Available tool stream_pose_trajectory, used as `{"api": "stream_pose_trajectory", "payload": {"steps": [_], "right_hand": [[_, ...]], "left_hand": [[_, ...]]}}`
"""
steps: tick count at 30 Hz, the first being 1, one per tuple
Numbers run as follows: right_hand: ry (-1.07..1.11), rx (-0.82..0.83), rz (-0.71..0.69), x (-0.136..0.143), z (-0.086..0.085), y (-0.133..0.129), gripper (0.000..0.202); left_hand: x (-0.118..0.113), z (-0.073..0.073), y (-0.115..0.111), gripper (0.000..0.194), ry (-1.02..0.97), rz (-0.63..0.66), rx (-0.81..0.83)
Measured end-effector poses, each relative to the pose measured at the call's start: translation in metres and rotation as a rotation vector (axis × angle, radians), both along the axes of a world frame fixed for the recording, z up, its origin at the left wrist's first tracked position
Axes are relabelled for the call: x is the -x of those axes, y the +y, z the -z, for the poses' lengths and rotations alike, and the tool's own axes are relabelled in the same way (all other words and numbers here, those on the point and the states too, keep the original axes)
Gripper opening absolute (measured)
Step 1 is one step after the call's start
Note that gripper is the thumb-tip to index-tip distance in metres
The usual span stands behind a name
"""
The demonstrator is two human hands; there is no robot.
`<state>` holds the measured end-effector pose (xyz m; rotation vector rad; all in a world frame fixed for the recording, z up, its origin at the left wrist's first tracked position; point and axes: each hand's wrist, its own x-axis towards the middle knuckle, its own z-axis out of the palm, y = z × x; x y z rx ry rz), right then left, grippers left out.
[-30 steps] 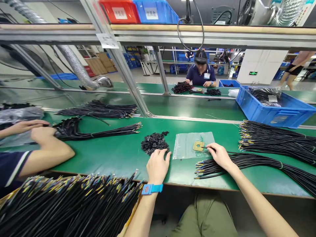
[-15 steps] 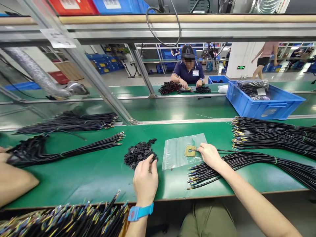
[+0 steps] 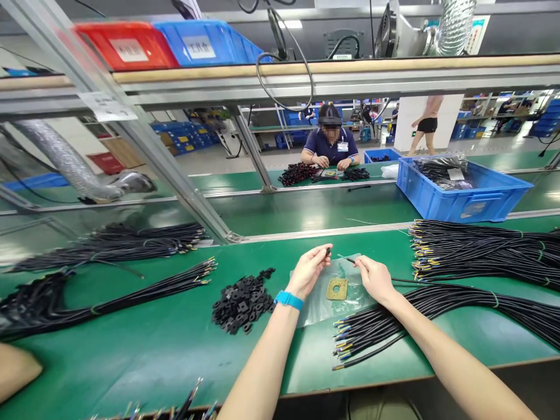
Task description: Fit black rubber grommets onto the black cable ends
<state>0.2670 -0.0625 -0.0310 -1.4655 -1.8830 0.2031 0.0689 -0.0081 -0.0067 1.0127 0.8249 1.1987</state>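
Note:
My left hand (image 3: 307,270), with a blue wrist strap (image 3: 289,300), is closed in a pinch on a small black plastic piece (image 3: 328,251), mostly hidden by the fingers. Facing it, my right hand (image 3: 374,281) grips a black cable (image 3: 350,259) near its stripped end, which points at the left hand with a small gap between. Below both hands, a yellow square sponge (image 3: 337,289) with a round hole rests on a clear plastic bag (image 3: 312,307). To the left lies a pile of small flat black pieces (image 3: 242,300).
Bundled black cables (image 3: 433,303) lie under my right forearm, with another bundle (image 3: 476,251) behind. More cables (image 3: 144,289) spread at left. A blue bin (image 3: 464,201) stands beyond the bench rail. A co-worker (image 3: 331,140) sits opposite; another person's elbow (image 3: 17,370) shows at left.
My left hand has moved from the black pile up and right, now pinching a piece. The cable end has lifted off the sponge in my right hand. The view has tilted up.

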Motion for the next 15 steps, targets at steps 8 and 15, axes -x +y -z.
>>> {"api": "stream_pose_trajectory", "payload": {"steps": [8,15], "right_hand": [[0.081,-0.009,-0.033,0.003,0.000,-0.003,0.028],[0.061,-0.075,-0.023,0.004,0.000,-0.003,0.025]], "left_hand": [[-0.016,0.007,-0.015,0.038,-0.108,0.110,0.056],[-0.018,-0.003,-0.022,0.037,0.122,0.047,-0.041]]}}
